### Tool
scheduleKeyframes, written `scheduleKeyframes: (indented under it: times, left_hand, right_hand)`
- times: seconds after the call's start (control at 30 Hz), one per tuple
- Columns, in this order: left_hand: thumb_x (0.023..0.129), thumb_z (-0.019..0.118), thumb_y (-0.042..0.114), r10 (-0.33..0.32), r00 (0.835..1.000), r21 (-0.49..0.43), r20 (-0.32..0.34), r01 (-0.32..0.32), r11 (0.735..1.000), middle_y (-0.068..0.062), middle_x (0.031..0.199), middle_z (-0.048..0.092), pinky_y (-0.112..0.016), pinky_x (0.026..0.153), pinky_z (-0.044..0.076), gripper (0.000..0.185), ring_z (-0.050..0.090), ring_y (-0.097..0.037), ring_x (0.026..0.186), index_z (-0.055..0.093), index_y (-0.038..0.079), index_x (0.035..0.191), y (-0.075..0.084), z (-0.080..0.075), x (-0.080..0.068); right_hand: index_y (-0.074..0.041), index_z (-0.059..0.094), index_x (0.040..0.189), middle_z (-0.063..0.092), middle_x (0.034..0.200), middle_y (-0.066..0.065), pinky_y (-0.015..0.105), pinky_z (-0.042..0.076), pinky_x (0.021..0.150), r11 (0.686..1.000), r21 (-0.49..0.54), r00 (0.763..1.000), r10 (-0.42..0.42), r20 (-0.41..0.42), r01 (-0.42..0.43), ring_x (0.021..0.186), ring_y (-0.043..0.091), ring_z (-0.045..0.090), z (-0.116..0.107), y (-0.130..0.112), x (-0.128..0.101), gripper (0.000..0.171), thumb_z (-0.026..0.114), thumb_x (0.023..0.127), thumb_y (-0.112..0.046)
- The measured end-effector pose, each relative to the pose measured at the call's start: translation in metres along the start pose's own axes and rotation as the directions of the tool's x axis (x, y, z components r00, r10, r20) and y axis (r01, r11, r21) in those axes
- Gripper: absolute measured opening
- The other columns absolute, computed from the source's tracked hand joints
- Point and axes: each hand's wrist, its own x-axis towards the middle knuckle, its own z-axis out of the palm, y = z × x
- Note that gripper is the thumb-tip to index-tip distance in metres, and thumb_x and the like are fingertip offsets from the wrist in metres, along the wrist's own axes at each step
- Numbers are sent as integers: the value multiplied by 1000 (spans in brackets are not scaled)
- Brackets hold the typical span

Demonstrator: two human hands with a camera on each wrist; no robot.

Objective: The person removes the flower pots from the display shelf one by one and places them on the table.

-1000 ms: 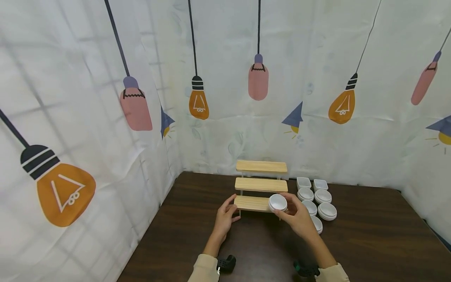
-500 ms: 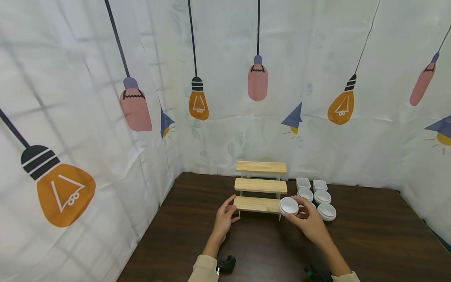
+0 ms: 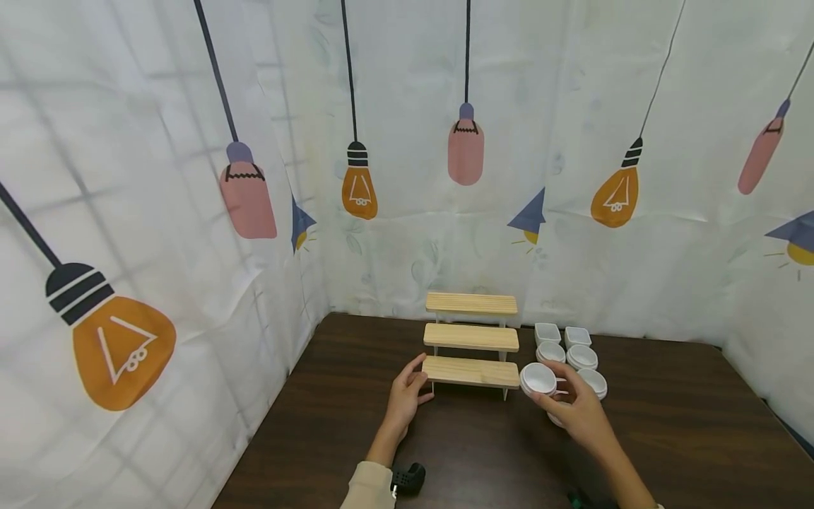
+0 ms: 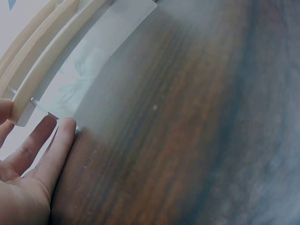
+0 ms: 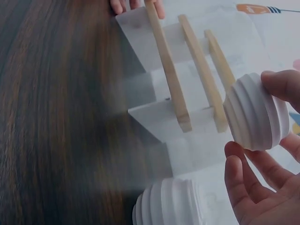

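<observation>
One three-tiered wooden stand [image 3: 471, 344] sits on the dark bench [image 3: 668, 438], its steps rising toward the far wall. The left hand [image 3: 407, 396] rests at the stand's near-left corner, thumb and fingers lightly touching the lowest step, grasping nothing. The right hand [image 3: 575, 406] grasps one white ribbed bowl [image 3: 538, 378] in its fingertips, raised above the bench just right of the lowest step. Right of the stand lies a cluster of white dishes [image 3: 575, 346]: two square ones at the far end and at least four round ones nearer, partly hidden behind the right hand. A curtain printed with lamp shapes [image 3: 466, 145] encloses the bench at left and far sides.
</observation>
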Motion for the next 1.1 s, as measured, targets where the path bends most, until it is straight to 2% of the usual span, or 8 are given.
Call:
scheduleKeyframes:
  times: [0.2,0.33,0.47,0.7,0.87,1.1]
  left_hand:
    - [110,47,19,0,1000,5,1,0,1000,-25,130,58,-44,92,61,48,58,-42,123,41,14,158,0,1,-1]
    - [110,47,19,1,1000,1,2,-1,1000,-25,130,58,-45,92,61,48,58,-43,123,42,15,157,0,1,-1]
    - [110,48,19,4,1000,-3,5,-4,1000,-25,130,58,-45,92,61,48,57,-43,124,42,14,157,-1,0,-1]
    - [110,46,17,14,1000,8,4,-14,1000,-27,130,57,-47,92,61,48,57,-43,123,41,11,157,-3,0,0]
    - [110,46,17,12,1000,7,4,-12,1000,-27,131,57,-48,92,61,48,57,-43,124,41,11,157,-1,0,-1]
    - [110,45,16,17,1000,2,5,-17,1000,-28,131,56,-49,93,61,48,56,-44,125,40,10,157,-2,-1,1]
  right_hand:
    - [-4,57,139,62,115,1,19,55,75,998,-22,998,51,-26,-52,90,-1,62,-8,3,-6,57,81,87,-11]
    - [-4,57,139,62,110,-12,19,56,72,998,-34,998,43,-46,-45,87,-2,63,-13,7,-8,57,81,87,-9]
    - [-3,57,138,59,113,-21,19,56,72,997,-68,998,28,-62,-32,91,-4,63,-18,9,-11,57,81,87,-9]
    - [-3,57,138,58,113,-18,18,56,72,996,-64,996,51,-67,-55,92,-5,62,-26,12,-13,57,82,87,-10]
    - [-3,56,138,59,113,-19,18,56,70,997,-69,996,36,-83,-42,92,-4,63,-33,16,-16,58,82,86,-9]
    - [3,55,136,61,106,-21,18,56,65,998,-67,994,12,-111,-19,79,0,65,-43,25,-20,58,81,85,-1]
